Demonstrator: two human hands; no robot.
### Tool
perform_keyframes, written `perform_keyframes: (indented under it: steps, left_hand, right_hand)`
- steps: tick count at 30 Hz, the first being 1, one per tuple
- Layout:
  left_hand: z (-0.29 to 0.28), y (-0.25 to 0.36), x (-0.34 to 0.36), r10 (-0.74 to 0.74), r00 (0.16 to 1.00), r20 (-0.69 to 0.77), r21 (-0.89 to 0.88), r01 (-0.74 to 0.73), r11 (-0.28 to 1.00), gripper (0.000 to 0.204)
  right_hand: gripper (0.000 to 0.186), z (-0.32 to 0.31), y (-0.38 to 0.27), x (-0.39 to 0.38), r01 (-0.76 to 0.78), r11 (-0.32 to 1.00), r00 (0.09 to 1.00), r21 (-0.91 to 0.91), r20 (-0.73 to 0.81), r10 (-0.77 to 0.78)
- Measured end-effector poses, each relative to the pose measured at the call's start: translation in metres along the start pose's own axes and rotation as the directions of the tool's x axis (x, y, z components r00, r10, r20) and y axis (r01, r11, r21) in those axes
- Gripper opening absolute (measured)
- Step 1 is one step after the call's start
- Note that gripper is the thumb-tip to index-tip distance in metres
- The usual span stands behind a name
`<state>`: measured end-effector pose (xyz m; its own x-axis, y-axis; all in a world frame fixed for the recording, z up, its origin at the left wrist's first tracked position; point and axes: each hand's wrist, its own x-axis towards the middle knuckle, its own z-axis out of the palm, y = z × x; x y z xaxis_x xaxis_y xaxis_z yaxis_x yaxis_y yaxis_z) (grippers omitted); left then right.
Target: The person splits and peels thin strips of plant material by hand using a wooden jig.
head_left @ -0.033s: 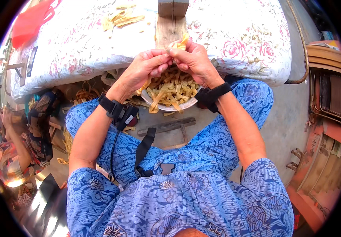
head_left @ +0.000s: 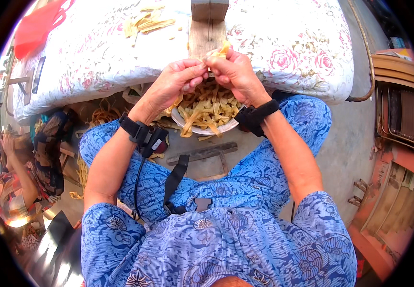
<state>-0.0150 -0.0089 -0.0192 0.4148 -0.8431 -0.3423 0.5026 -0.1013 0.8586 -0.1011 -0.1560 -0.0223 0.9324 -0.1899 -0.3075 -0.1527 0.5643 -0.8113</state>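
Note:
Both my hands meet at the near end of a wooden board (head_left: 204, 42), above a bowl (head_left: 223, 127) heaped with knotted yellow strips (head_left: 209, 107). My right hand (head_left: 235, 71) pinches a soft yellow strip (head_left: 224, 48), part of which sticks up past the fingers. My left hand (head_left: 186, 76) is closed, its thumb and forefinger pressed together right beside the right fingertips. They seem to grip the same strip, though the pinched part is hidden. Under the left palm another yellow strip (head_left: 176, 102) shows at the bowl's rim.
Loose yellow strips (head_left: 147, 23) lie on the flowered tablecloth (head_left: 283, 57) at the far left, near a red bag (head_left: 38, 29). A wooden block (head_left: 209, 9) stands on the board. Between my legs is a wooden bar (head_left: 202, 153). Another person (head_left: 17, 182) sits at the left.

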Motion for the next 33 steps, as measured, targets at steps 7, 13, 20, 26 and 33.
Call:
perform_keyframes:
  steps: [7, 13, 20, 26, 33]
  left_hand:
    - [-0.015, 0.027, 0.028, 0.148, 0.984, -0.097, 0.304, -0.112, 0.946, 0.020]
    - [-0.046, 0.030, 0.086, 0.435, 0.899, -0.051, 0.660, -0.296, 0.690, 0.020]
    - [-0.047, 0.026, 0.062, 0.355, 0.907, -0.226, 0.736, -0.079, 0.672, 0.019]
    - [-0.036, 0.021, 0.016, 0.180, 0.972, -0.154, 0.408, -0.103, 0.907, 0.018]
    - [-0.038, 0.016, 0.000, 0.145, 0.968, -0.206, 0.365, -0.061, 0.929, 0.017]
  right_hand:
    - [0.011, -0.010, -0.029, 0.027, 0.188, 0.982, 0.971, 0.014, -0.152, -0.184]
    - [0.014, -0.027, -0.020, 0.072, 0.279, 0.939, 0.920, -0.202, -0.224, -0.321]
    - [0.020, -0.034, -0.009, 0.058, 0.247, 0.797, 0.877, -0.552, -0.223, -0.426]
    - [0.029, -0.019, -0.015, -0.006, 0.304, 0.345, 0.902, -0.888, 0.151, -0.405]
    - [0.022, 0.046, -0.092, -0.078, 0.593, 0.632, 0.802, -0.500, 0.293, -0.520]
